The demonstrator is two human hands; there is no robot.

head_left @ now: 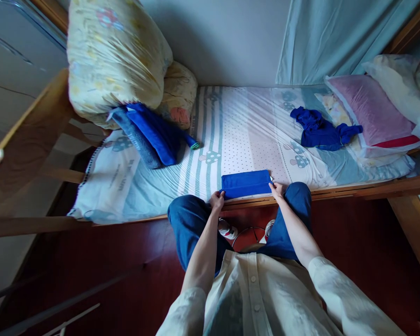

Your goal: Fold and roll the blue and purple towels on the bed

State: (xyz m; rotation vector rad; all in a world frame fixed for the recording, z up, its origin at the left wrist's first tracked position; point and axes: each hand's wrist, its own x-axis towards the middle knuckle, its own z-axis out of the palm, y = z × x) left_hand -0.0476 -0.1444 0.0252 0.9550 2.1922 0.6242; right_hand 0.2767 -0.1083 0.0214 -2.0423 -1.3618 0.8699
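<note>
A bright blue garment (245, 183), folded into a flat rectangle, lies at the front edge of the bed. My left hand (217, 200) pinches its near left corner. At the opposite end, my right hand (276, 190) grips the right edge between thumb and fingers, beside a small white spot that may be a tag. Which kind of garment it is, I cannot tell. Another blue garment (322, 130) lies crumpled farther back on the right. On the left, folded blue clothes (156, 135) lean by a large bundle.
A patterned sheet (245, 121) covers the bed. A big yellow floral bundle (115, 60) stands at the left end, and a pink pillow (374, 107) lies at the right. The wooden bed rail (353, 190) runs along the front, above a dark red floor (126, 270).
</note>
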